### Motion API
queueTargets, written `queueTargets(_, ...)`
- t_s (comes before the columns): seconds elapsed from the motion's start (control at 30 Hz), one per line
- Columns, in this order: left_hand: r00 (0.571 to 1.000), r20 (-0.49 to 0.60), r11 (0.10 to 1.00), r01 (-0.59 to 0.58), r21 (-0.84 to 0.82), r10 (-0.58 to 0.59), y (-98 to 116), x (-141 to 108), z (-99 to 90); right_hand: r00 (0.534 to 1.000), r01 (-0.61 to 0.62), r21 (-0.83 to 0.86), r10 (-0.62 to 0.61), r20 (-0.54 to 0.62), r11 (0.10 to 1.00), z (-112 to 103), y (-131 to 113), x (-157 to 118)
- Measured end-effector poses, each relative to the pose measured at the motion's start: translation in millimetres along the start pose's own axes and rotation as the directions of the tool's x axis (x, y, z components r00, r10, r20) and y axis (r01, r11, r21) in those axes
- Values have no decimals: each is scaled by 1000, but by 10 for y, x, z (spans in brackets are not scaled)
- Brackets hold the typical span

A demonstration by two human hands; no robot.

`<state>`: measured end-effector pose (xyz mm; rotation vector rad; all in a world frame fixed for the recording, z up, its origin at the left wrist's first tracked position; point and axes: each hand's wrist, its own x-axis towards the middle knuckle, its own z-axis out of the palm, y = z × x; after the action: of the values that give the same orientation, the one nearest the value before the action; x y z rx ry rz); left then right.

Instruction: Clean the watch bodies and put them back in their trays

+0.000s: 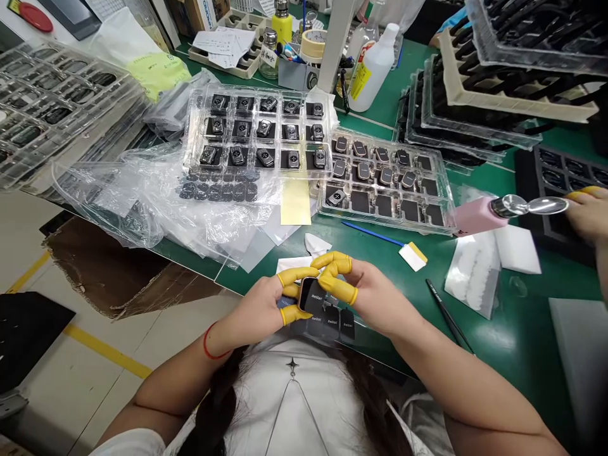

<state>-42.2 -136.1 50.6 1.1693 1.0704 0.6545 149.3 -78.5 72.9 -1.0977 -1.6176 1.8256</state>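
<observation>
My left hand point(259, 310), with yellow finger cots, is closed around a smartwatch point(308, 294) at the table's front edge. A dark "hello!" film covers part of its face. My right hand point(368, 291), also in yellow cots, has its thumb and fingers pinched together at the watch's upper right edge. Whether a film corner is between those fingertips is hidden. Below the watch, close to my body, lies a sheet of dark "hello!" films point(332, 324). Crumpled white wipes point(316, 246) lie just beyond my fingers.
Two clear trays of watches, one at the left point(192, 120) and one at the right point(449, 190), stand ahead. A blue swab stick point(373, 233), black tweezers point(444, 310) and a pink pump bottle point(479, 216) lie to the right. Another person's hand point(589, 214) shows at the right edge.
</observation>
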Motion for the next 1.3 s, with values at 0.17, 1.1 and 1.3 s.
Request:
queueTargets(0.17,1000,16,999,1,49,-2,46,-15,-18,998,61,-90,-58,33,994,51,7,35)
queueTargets(1.1,1000,-27,999,9,33,-8,-68,34,11,968,231,-519,-248,38,823,185,131,-7)
queueTargets(1.3,999,-46,997,25,74,-21,-80,183,81,957,191,-411,-262,-123,891,-148,99,104)
